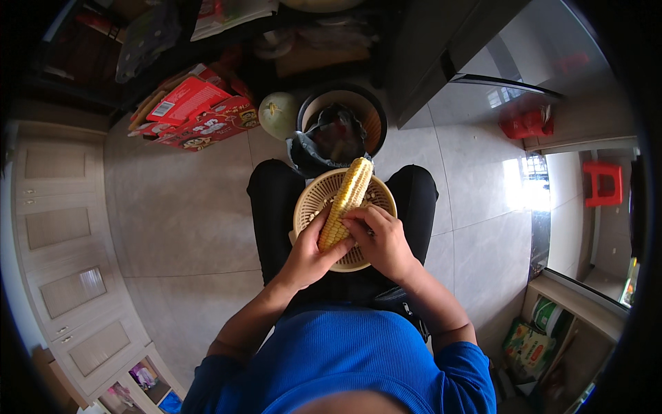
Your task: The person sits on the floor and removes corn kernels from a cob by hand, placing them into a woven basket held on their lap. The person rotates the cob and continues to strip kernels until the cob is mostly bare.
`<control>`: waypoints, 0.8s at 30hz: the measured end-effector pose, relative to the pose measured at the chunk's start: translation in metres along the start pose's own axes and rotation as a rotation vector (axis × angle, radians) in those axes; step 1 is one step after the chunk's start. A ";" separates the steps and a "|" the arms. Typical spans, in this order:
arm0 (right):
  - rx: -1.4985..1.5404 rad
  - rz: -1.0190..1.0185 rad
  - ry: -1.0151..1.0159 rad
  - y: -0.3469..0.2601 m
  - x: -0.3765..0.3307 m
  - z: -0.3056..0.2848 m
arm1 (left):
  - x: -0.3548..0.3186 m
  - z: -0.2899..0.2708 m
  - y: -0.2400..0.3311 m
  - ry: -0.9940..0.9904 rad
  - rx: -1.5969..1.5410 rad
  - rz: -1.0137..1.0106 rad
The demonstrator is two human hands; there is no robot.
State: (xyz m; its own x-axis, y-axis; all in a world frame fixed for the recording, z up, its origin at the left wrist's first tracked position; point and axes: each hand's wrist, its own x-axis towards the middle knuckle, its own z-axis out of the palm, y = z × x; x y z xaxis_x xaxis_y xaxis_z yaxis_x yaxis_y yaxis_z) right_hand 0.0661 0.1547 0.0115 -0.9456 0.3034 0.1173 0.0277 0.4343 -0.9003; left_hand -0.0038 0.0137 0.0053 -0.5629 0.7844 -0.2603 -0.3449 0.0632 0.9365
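Note:
A yellow ear of corn [353, 185] is held at a slant over a beige slatted plastic basket [302, 207], its upper end reaching past the far rim. My left hand [308, 254] wraps round the lower part of the ear from the left. On the right side, my right hand [381, 238] presses bent fingers and thumb against the kernels near the middle; whether loose kernels are between them is hidden. Some pale kernels lie in the basket, which rests between my thighs. The ear and my hands cover much of its inside.
Just beyond the basket stands a round bin [376, 114] with a dark bag [310, 153]. Left of it are a pale green melon [278, 116] and red cardboard boxes [207, 121]. Cabinets [65, 228] line the left; a red stool [602, 183] stands far right.

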 end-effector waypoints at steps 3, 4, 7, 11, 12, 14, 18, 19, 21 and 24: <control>-0.014 -0.034 0.034 0.001 -0.004 0.001 | -0.001 0.006 0.000 0.021 -0.058 -0.012; -0.015 -0.046 0.024 0.002 -0.004 0.000 | -0.001 0.007 0.001 0.024 -0.063 -0.020; 0.000 -0.052 0.029 0.004 -0.005 0.000 | -0.002 0.009 0.004 0.029 -0.057 -0.039; 0.023 -0.032 0.076 0.002 -0.007 0.002 | -0.003 0.010 0.002 0.041 -0.094 -0.041; 0.026 -0.022 0.089 0.002 -0.007 0.002 | -0.004 0.012 0.002 0.048 -0.101 -0.029; 0.033 -0.003 0.113 0.002 -0.011 0.004 | -0.004 0.015 0.004 0.063 -0.114 -0.006; 0.141 0.089 0.161 0.001 -0.016 0.007 | -0.003 0.016 0.002 0.067 -0.063 0.054; 0.207 0.158 0.149 0.002 -0.017 0.006 | -0.003 0.014 0.003 0.065 -0.068 0.048; 0.289 0.189 0.097 0.004 -0.016 0.005 | -0.003 0.013 0.003 0.063 -0.032 0.057; 0.492 0.309 0.030 -0.002 -0.010 0.000 | -0.003 0.012 0.001 0.078 0.129 0.119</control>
State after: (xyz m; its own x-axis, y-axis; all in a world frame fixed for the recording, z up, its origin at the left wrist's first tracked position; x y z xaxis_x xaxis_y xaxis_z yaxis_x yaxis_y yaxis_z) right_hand 0.0758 0.1507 0.0126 -0.9080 0.3800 -0.1763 0.1401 -0.1213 -0.9827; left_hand 0.0063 0.0189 0.0098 -0.6521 0.7413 -0.1590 -0.1762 0.0558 0.9828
